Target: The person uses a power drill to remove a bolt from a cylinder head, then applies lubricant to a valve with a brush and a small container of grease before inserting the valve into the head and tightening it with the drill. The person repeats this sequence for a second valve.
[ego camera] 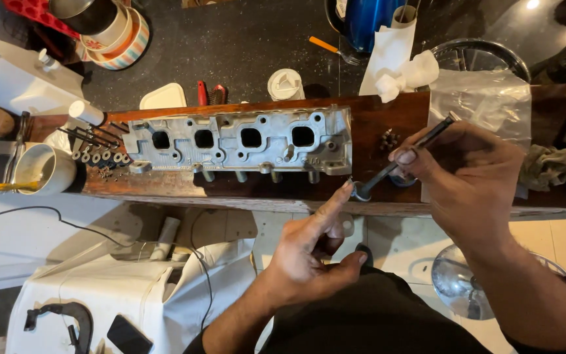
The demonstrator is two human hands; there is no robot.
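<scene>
The slim dark metal engine valve hangs over the wooden surface edge, stem pinched in right hand fingers; left hand forefinger touches its head, other fingers curled. A slip could drop it floorward, beside the grey aluminium cylinder head.

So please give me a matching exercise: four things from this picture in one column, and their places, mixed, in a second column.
Things:
1. cylinder head
2. engine valve
3. white cup
4. blue kettle

Places:
A. at the far edge of the dark counter
B. in the right hand
C. at the left end of the wooden board
D. along the middle of the board

Pairs: 1-D, 2-B, 3-C, 4-A
</scene>
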